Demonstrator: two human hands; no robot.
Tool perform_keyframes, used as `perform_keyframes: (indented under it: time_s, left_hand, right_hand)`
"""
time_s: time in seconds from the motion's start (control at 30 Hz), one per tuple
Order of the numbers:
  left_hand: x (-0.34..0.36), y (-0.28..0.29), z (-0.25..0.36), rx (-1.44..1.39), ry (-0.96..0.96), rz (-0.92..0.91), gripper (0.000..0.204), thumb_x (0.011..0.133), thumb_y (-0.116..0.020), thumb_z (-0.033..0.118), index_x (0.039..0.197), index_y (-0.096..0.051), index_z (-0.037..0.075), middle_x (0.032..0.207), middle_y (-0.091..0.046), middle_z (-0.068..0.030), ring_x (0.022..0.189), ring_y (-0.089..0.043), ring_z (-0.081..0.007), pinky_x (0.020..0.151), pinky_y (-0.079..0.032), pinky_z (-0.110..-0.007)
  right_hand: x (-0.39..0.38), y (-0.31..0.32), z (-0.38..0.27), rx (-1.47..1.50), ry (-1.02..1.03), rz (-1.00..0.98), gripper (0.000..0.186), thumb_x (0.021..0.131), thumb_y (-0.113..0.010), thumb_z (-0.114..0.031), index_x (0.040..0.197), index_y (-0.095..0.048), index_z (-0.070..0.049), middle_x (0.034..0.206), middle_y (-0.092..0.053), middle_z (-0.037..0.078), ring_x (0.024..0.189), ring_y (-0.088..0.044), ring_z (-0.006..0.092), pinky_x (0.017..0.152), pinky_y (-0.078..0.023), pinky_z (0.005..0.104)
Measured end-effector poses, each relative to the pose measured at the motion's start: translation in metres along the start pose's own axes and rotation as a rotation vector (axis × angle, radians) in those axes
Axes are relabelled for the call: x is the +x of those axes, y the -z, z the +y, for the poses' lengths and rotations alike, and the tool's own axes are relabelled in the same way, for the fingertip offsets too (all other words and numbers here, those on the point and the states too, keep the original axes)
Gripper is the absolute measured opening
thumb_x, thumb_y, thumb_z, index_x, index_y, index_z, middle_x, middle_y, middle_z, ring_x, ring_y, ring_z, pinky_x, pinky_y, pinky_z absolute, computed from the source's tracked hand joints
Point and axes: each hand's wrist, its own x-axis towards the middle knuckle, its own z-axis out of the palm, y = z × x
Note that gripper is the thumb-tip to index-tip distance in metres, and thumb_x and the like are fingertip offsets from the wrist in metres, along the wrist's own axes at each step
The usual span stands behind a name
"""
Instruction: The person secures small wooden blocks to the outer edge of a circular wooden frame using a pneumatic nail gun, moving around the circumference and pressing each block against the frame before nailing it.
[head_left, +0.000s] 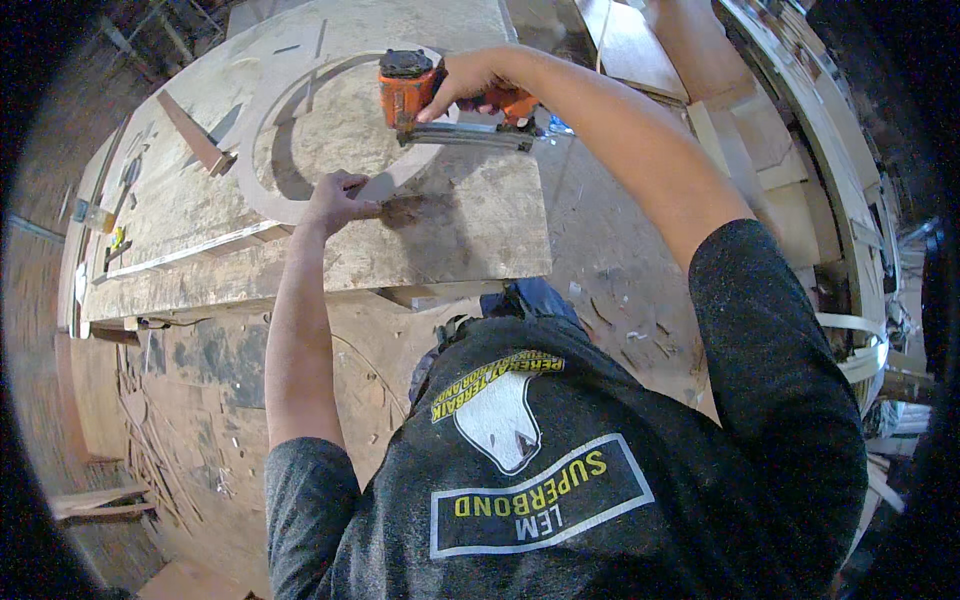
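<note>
Head view, right grip (470,82): closed round the handle of an orange-and-black nail gun (403,98); my own fingers hide the trigger
Gun's nose: over the near right part of a pale wooden ring (278,207); whether it touches, I cannot tell
Left grip (342,204): partly curled on the ring's near rim; my fingertips are hard to make out, so how far it closes, I cannot tell
Ring: flat on the worktop (455,235), towards its near side; the gun and my right hand cover part of its right side
Worktop's left: a brown tapered board (195,135) lies beside the ring; a small amber container (95,215) and a yellow item (118,238), too small to name, sit near the far left edge
Below: my dark shirt (600,400) blocks much of the floor; the dark fisheye rim cuts off the corners
</note>
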Motion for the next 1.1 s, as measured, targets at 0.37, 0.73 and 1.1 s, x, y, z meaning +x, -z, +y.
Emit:
perform_keyframes:
  time_s: [0.37, 0.73, 1.1]
  left_hand:
    - [-0.007, -0.001, 0.015, -0.086, 0.072, 0.009, 0.073, 0.064, -0.101, 0.016, 0.127, -0.074, -0.007, 0.118, -0.076, -0.0158, 0.111, -0.073, -0.0265, 0.097, -0.057, -0.038]
    - [-0.006, 0.0, 0.014, 0.07, 0.006, 0.05, 0.071, 0.063, -0.103, 0.023, 0.125, -0.077, 0.0, 0.113, -0.075, -0.0152, 0.107, -0.072, -0.028, 0.096, -0.057, -0.04]
    - [-0.01, 0.0, 0.011, 0.034, 0.026, 0.068, 0.066, 0.064, -0.1, 0.019, 0.124, -0.079, 0.003, 0.113, -0.078, -0.0148, 0.103, -0.074, -0.0285, 0.09, -0.057, -0.039]
  right_hand:
    - [0.035, -0.022, -0.023, -0.151, -0.038, -0.167, 0.051, 0.082, -0.092, -0.049, 0.101, -0.072, -0.006, 0.061, -0.05, 0.001, 0.05, -0.05, 0.0145, 0.046, -0.039, 0.0357]
    - [0.04, -0.017, -0.028, -0.154, -0.024, -0.221, 0.049, 0.084, -0.09, -0.047, 0.106, -0.072, -0.006, 0.064, -0.05, 0.001, 0.048, -0.05, 0.0133, 0.045, -0.041, 0.0339]
    - [0.029, -0.02, -0.043, -0.185, 0.043, -0.207, 0.047, 0.085, -0.089, -0.046, 0.104, -0.071, -0.007, 0.065, -0.049, 0.0, 0.05, -0.05, 0.0138, 0.046, -0.041, 0.0344]
